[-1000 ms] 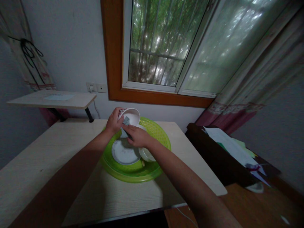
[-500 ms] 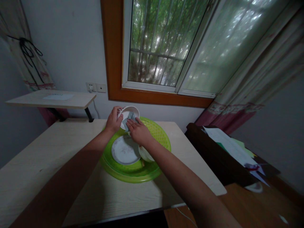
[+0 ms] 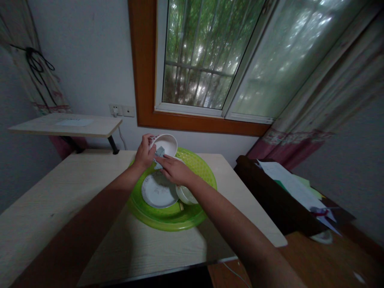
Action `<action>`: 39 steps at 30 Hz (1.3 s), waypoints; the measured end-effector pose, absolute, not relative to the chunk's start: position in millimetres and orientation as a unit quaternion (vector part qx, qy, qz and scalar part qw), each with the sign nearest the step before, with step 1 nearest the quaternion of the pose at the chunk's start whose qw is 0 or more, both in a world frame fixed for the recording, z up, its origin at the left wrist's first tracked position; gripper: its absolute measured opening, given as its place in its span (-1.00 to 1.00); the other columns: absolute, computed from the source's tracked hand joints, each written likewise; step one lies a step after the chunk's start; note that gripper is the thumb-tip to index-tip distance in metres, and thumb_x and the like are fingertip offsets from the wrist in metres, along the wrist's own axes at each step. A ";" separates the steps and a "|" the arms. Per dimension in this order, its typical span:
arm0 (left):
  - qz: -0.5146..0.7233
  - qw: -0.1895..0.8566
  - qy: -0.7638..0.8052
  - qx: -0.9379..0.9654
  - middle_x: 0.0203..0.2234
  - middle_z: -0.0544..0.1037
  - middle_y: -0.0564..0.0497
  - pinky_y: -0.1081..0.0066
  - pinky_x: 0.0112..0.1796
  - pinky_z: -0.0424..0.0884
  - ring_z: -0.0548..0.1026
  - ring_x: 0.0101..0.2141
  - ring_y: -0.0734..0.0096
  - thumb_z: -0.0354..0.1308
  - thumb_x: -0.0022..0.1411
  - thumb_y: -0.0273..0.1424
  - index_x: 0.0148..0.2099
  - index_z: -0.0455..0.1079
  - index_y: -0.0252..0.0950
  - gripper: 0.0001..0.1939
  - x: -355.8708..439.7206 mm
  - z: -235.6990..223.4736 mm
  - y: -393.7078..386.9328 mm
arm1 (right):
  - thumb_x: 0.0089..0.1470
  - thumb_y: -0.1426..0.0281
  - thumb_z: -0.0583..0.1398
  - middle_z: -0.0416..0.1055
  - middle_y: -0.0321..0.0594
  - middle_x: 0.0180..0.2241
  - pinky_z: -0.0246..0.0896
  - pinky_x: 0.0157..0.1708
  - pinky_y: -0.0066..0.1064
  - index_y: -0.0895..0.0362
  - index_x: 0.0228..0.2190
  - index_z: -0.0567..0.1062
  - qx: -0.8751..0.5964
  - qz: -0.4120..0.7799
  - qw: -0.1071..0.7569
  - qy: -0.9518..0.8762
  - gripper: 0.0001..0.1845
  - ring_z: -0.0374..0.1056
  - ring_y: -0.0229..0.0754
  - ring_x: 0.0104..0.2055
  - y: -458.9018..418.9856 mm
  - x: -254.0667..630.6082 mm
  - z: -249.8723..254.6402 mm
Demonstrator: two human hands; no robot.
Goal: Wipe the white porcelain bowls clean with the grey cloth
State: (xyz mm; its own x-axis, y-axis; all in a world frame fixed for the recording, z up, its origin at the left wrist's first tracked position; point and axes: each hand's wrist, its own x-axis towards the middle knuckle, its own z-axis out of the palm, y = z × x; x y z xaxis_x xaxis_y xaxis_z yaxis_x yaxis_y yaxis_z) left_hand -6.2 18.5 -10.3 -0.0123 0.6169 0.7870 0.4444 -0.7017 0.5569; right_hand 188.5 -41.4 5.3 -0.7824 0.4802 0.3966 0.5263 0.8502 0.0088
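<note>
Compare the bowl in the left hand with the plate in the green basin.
The bowl is deep and high-walled, while the plate is shallow and broad. The bowl is tilted, gripped by the left hand; the plate lies in the green basin, with neither hand holding it. A grey cloth is at the bowl's inside, while none lies on the plate's visible face. Both are whitish and round.

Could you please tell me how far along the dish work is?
In hand: the left hand holds a patterned bowl while the right hand works a grey cloth inside it. A plate and a pale bowl sit in the green basin, neither held; nothing visible shows which is done or left.
</note>
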 end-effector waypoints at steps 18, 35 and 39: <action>0.618 0.358 0.321 0.623 -0.05 0.46 -0.03 0.21 -0.05 0.39 0.43 -0.07 0.17 0.11 0.14 -0.22 0.07 0.24 -0.18 -0.56 -2.9 -5.9 27.3 | 0.25 0.46 0.21 0.57 -0.11 -0.01 -0.11 0.39 -0.03 0.14 -0.09 0.57 -0.310 -0.205 0.190 -0.909 -0.79 0.38 -0.05 0.18 -30.4 203.7 16.9; 0.542 0.463 0.391 0.582 -0.32 0.46 0.02 0.32 -0.39 0.38 0.42 -0.35 0.25 0.05 0.14 -0.16 0.10 0.31 -0.16 -0.52 -3.3 -14.1 31.2 | 0.30 0.48 0.12 0.56 -0.13 0.01 -0.29 0.43 -0.01 0.12 -0.17 0.61 -0.362 -0.208 0.200 -0.886 -0.76 0.23 -0.06 0.30 -23.6 217.5 20.1; 0.570 0.364 0.389 0.625 -0.25 0.49 0.00 0.18 -0.16 0.44 0.44 -0.23 0.19 -0.03 0.13 -0.27 0.07 0.33 -0.20 -0.55 -4.2 -14.2 32.6 | 0.28 0.50 0.13 0.55 -0.08 0.03 -0.26 0.42 0.02 0.15 -0.13 0.59 -0.361 -0.213 0.182 -0.890 -0.75 0.24 -0.02 0.30 -27.6 211.5 19.3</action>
